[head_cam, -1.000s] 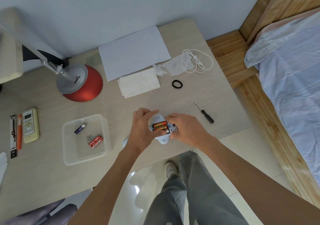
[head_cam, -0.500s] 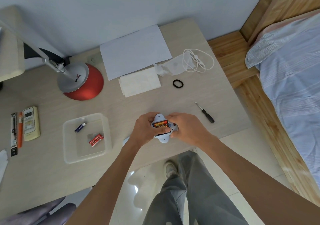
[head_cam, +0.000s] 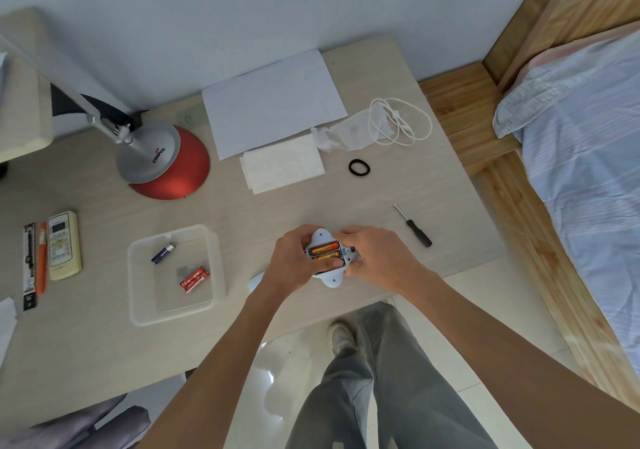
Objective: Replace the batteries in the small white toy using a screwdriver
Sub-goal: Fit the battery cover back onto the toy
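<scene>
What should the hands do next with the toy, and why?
Probably ease the nearer orange battery out with the left hand, whose thumb lies at it. The white toy is open with two orange batteries inside, red batteries wait in the tray, the screwdriver lies aside. I cannot tell if the orange ones are old.

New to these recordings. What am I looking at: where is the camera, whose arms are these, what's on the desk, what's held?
No machine here: the single view comes from a camera worn on a person's head, looking down at their bare hands. The left hand and right hand both grip the small white plastic toy, its battery bay open with two orange batteries showing. On the pale wooden desk lie a black-handled screwdriver, a clear plastic tray holding one blue battery and red batteries, a red-based desk lamp, a white paper sheet and a coiled white cable.
</scene>
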`<state>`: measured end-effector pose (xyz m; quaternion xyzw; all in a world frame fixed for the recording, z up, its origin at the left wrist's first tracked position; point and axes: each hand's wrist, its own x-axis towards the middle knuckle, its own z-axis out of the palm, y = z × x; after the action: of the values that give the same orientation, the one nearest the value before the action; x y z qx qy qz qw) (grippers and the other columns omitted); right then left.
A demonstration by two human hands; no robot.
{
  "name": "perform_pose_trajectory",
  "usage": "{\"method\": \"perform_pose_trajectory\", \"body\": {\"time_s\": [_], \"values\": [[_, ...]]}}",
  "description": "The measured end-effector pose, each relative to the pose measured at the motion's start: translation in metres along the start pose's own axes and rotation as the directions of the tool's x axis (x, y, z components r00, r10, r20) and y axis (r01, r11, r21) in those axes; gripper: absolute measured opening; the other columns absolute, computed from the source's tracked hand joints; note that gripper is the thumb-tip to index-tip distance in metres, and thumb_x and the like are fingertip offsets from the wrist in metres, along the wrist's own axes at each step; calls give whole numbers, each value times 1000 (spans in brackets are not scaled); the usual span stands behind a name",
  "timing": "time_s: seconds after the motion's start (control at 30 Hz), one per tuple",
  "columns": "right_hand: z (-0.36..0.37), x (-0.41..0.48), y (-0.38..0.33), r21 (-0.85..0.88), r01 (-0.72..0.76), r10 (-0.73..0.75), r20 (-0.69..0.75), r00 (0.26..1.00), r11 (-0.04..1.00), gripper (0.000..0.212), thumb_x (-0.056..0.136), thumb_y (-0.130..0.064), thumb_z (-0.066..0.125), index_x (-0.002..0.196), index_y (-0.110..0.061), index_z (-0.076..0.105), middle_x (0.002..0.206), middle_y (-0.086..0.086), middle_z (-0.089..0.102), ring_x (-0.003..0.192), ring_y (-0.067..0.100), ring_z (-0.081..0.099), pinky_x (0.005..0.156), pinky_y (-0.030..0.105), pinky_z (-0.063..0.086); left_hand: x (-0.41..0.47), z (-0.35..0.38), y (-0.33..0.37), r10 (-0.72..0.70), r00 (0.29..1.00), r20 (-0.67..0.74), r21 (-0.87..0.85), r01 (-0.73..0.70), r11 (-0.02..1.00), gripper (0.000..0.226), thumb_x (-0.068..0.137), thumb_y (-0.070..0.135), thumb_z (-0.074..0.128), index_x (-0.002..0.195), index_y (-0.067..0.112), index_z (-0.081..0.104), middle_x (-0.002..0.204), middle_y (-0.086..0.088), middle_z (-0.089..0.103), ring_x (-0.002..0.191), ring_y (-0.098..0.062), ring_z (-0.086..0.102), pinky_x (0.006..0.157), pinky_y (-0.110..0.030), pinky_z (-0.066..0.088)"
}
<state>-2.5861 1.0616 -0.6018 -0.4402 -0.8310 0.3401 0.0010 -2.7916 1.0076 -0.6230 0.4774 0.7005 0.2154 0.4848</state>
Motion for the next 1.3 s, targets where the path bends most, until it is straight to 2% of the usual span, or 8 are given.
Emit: {"method": "perform_pose_trajectory", "body": {"time_s": [0.27,0.33,0.4,0.57,0.83,0.93,1.07,1.3], "values": [[3,0,-1,-68,31,-33,-23,999,997,44,83,-34,80,125,-32,68,102,-10,70,88,13,66,78,34,61,-34,-29,-10,75,977,-202,194,-35,980,91,63,52,98,142,22,62,128,9,68,112,-8,64,97,-28,56],[3,0,0,-77,44,-46,-22,999,996,46,84,-33,79,129,-33,67,103,-11,69,88,13,65,77,34,61,-51,-43,-24,144,958,-249,336,-54,940,91,67,54,95,145,24,58,140,5,62,127,-15,59,105,-33,53],[3,-2,-1,-58,41,-43,-26,999,997,46,84,-32,80,128,-33,68,102,-12,69,88,13,65,77,34,61,-69,-51,-38,118,960,-253,430,2,903,97,70,53,93,152,23,51,152,1,52,138,-20,50,111,-38,49],[1,-2,-2,-60,50,-52,-31,998,997,45,84,-36,80,128,-34,69,105,-10,71,90,13,66,77,35,61,-93,-43,-63,48,964,-262,521,100,848,103,76,53,89,160,21,39,159,-6,44,144,-27,46,112,-45,51],[-1,-2,-2,-56,49,-51,-25,998,997,41,85,-35,80,125,-33,70,101,-11,69,88,13,65,72,27,53,-91,-28,-67,97,962,-256,487,41,873,58,87,34,85,137,17,62,134,-4,54,121,-24,55,100,-41,58],[-2,-3,-3,-47,52,-54,-25,998,998,44,86,-33,81,128,-32,70,106,-10,71,90,12,65,74,27,54,-90,-32,-61,112,956,-271,433,17,901,54,89,30,84,137,16,63,131,-1,54,119,-21,54,103,-36,53],[-3,-3,-4,-56,45,-46,-15,999,997,46,85,-35,81,129,-31,70,107,-10,71,90,13,66,78,33,59,-80,-44,-31,241,921,-306,397,-107,912,52,89,33,83,136,19,64,125,3,54,116,-17,55,100,-26,46],[-3,-1,-4,-75,9,-10,-18,1000,997,38,78,-36,80,115,-31,71,98,-6,69,85,20,66,71,35,57,-49,-27,31,350,915,-198,271,-292,917,55,83,36,89,130,17,69,117,3,62,105,-14,62,94,-29,53]]}}
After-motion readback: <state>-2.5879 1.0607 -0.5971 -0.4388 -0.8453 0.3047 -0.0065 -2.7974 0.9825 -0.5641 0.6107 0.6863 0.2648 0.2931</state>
